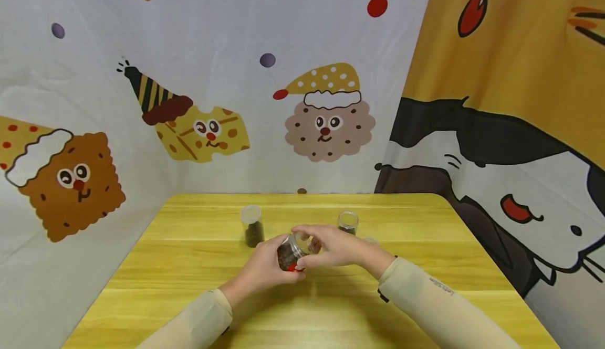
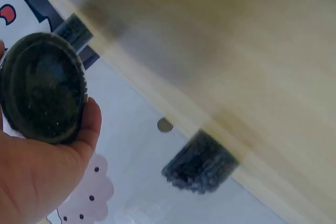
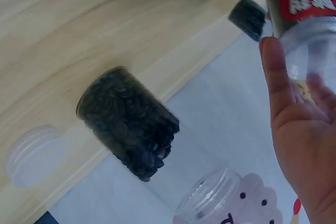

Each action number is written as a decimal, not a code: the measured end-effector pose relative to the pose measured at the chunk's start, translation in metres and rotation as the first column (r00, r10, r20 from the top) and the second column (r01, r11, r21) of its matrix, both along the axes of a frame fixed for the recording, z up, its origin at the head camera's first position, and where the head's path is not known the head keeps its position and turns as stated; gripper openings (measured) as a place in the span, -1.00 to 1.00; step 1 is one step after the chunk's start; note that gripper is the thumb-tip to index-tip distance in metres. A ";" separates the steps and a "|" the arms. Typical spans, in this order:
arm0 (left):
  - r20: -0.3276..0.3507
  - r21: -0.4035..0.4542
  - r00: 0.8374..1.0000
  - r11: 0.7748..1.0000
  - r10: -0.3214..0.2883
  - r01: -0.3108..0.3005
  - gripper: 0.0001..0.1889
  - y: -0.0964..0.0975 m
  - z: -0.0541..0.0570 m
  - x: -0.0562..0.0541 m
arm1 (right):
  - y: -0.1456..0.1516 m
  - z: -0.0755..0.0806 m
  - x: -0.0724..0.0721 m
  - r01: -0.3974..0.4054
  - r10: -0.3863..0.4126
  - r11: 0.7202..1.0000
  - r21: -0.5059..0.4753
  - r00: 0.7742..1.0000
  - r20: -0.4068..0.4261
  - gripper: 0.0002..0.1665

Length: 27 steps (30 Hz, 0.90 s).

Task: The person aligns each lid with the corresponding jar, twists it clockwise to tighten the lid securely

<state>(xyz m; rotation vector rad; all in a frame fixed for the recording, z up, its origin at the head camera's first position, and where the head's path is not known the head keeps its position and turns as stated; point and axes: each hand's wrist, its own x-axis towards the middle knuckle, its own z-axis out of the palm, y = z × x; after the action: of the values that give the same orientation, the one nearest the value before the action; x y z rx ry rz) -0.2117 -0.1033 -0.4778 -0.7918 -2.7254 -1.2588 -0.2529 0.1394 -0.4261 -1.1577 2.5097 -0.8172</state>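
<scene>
**Red-labelled jar (image 1: 287, 256) held between two hands above the table (image 1: 156, 265)**

The jar, with dark contents, leans with its clear upper end toward the right hand (image 1: 333, 246). The left hand (image 1: 266, 261) wraps its lower body, thumb near the red label; the right hand's fingers and thumb close around the clear end. Whether a separate lid sits there, I cannot tell.

Beyond the left hand stands a capped jar (image 1: 253, 231) of dark contents. Beyond the right hand, which partly hides it, stands an uncapped jar (image 1: 348, 224) of dark, seed-like pieces, a loose clear lid (image 3: 35, 157) lying near it.

Both forearms, in pale sleeves (image 1: 425, 291), reach forward and angle inward, the hands meeting at the jar.
</scene>
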 end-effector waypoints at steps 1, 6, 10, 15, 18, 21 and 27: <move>-0.003 0.001 1.000 1.000 0.007 -0.007 -0.28 0.001 0.000 0.001 | -0.001 -0.001 0.000 0.004 -0.003 1.000 0.012 1.000 -0.023 -0.04; -0.005 0.023 1.000 1.000 -0.001 0.001 -0.35 0.002 -0.001 0.003 | -0.003 -0.005 0.005 0.022 -0.007 0.997 0.081 0.983 -0.183 -0.06; -0.019 0.024 0.999 0.999 -0.027 0.028 -0.41 0.002 0.003 0.002 | -0.002 -0.013 0.008 0.013 0.018 0.996 0.086 0.936 -0.352 -0.09; -0.059 0.015 0.998 0.999 -0.027 0.028 -0.44 0.006 0.005 0.003 | -0.005 -0.027 0.007 0.007 0.001 1.000 0.012 0.838 -0.545 -0.16; -0.090 0.020 0.996 1.000 -0.004 0.005 -0.42 0.011 0.004 0.004 | -0.008 -0.034 0.009 0.052 -0.063 0.998 -0.034 0.834 -0.548 -0.25; -0.101 0.033 0.995 0.999 0.027 -0.023 -0.38 0.014 0.002 0.006 | -0.010 -0.038 0.011 0.113 -0.121 0.993 -0.047 0.848 -0.516 -0.29; -0.117 0.032 0.991 0.998 0.065 -0.062 -0.37 0.020 0.001 0.006 | -0.014 -0.038 0.014 0.201 -0.197 0.978 -0.051 0.823 -0.533 -0.32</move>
<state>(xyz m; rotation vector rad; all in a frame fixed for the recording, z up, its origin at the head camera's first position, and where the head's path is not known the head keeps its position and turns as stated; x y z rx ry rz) -0.2057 -0.0832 -0.4771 -0.7452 -2.6123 -1.1946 -0.2391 0.1256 -0.4637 -1.2768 3.1324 -0.5813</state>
